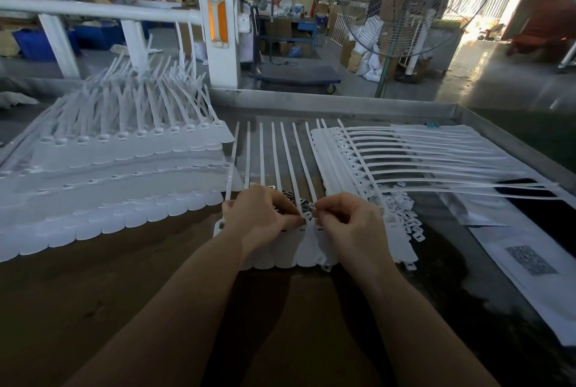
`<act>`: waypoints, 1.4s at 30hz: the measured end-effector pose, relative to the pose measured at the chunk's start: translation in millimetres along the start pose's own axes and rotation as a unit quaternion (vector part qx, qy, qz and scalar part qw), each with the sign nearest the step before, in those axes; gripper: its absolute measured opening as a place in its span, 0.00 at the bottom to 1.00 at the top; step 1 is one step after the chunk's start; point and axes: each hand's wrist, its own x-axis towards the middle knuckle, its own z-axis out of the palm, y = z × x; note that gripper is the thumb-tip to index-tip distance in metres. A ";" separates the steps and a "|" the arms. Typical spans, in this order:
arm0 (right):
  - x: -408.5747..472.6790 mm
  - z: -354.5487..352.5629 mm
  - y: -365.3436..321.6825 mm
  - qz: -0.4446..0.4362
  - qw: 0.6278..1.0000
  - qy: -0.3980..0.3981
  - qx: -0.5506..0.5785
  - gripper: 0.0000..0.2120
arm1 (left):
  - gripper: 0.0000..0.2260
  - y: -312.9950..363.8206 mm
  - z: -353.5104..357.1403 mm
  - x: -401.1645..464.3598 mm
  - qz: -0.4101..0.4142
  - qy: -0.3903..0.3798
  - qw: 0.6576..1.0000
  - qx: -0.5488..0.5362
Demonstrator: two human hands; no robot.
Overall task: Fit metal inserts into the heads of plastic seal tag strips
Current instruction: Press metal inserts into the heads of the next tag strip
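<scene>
Over at the left edge of the brown worktop (93, 287) sits a big stepped stack of white plastic seal tag sheets (103, 174), layered flat, their thin tails bristling upward toward the far side.

Moving in to the middle near the front edge, there's the working piece: a white joined sheet of seal tag strips (280, 257) lying flat, rounded tag ends facing the person, long tails (276, 156) fanned away toward the metal back rim (343, 103).

The left hand (258, 215) is down on the heads of that sheet, fingers curled, tips pinching at the head row. Right up against it, the right hand (346, 220) is curled too, thumb and forefinger pinched at the same spot, nearly touching the left fingertips. Whatever sits between those tips is too small to make out.

Just beyond the knuckles, a scatter of small dark metal inserts (294, 198) lies between the tails.

Further right, another white strip sheet (336, 153) lies turned, tails (452, 156) running toward the right edge, with a heap of small white plastic clips (402, 212) beside it. At the right edge, pale printed bags (530, 265) lie flat.
</scene>
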 end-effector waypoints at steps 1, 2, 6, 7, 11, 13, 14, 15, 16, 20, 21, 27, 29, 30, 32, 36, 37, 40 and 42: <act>0.3 0.3 0.4 0.000 1.000 0.000 0.001 0.08 | 0.08 -0.3 0.4 0.2 -0.001 0.000 1.000 -0.004; 0.6 0.6 0.6 0.000 1.000 0.001 0.001 0.08 | 0.07 -0.6 0.6 0.4 -0.001 -0.002 1.000 -0.011; 1.3 -0.3 1.1 -0.002 1.000 0.007 0.002 0.09 | 0.02 -1.5 0.3 2.3 -0.005 0.004 0.999 -0.041; 1.5 -0.5 1.3 -0.002 1.000 0.008 0.002 0.08 | 0.02 -2.0 -0.1 2.2 -0.006 0.002 0.999 -0.048; 1.5 -0.1 1.2 -0.006 1.000 0.011 0.000 0.08 | 0.05 -2.6 -1.2 -0.1 0.014 0.004 0.999 -0.044; 1.6 -0.9 1.3 -0.010 1.000 0.014 -0.002 0.09 | 0.06 -2.0 -0.5 -2.0 0.025 0.017 0.999 -0.031; 1.5 -1.3 1.3 -0.011 1.000 0.015 -0.004 0.09 | 0.07 -2.1 0.4 -3.0 0.030 0.026 0.999 -0.018; 1.3 -1.5 1.3 -0.012 1.000 0.015 -0.005 0.09 | 0.08 -1.9 1.2 -4.3 0.035 0.033 0.999 0.003; 1.1 -1.7 1.1 -0.014 1.000 0.014 -0.006 0.09 | 0.08 -2.1 2.1 -5.2 0.040 0.039 0.998 0.026; 1.5 -1.5 0.0 -0.019 1.000 0.012 -0.010 0.11 | 0.09 -1.1 4.5 -5.4 0.049 0.041 0.994 0.090; 1.5 -1.6 -0.5 -0.019 1.000 0.011 -0.010 0.11 | 0.09 -0.7 5.0 -5.1 0.052 0.040 0.992 0.105; 1.0 -2.6 -1.4 -0.023 1.000 0.012 -0.006 0.11 | 0.09 -2.1 5.6 -5.6 0.056 0.038 0.992 0.110; 1.0 -2.6 -1.9 -0.027 1.000 0.013 -0.008 0.11 | 0.10 -2.8 5.7 -5.2 0.057 0.032 0.993 0.103; 1.0 -2.6 -2.3 -0.028 0.999 0.012 -0.009 0.11 | 0.11 -2.9 5.6 -5.1 0.059 0.033 0.993 0.098; 1.2 -2.6 -2.8 -0.029 0.999 0.011 -0.006 0.11 | 0.13 -3.5 5.2 -5.0 0.067 0.043 0.994 0.071; 0.8 -3.1 -2.5 -0.029 1.000 0.011 -0.006 0.10 | 0.12 -6.2 4.3 -6.2 0.049 0.117 0.992 0.004; 0.6 -3.1 -2.0 -0.029 1.000 0.011 -0.006 0.09 | 0.09 -7.2 4.4 -6.8 0.038 0.144 0.988 0.033; 0.2 -2.7 -1.7 -0.028 1.000 0.009 -0.007 0.09 | 0.08 -12.9 3.9 -6.9 0.014 0.178 0.977 0.118; 0.0 -2.6 -2.0 -0.031 0.999 0.008 -0.005 0.10 | 0.09 -15.4 3.2 -6.6 0.003 0.176 0.974 0.140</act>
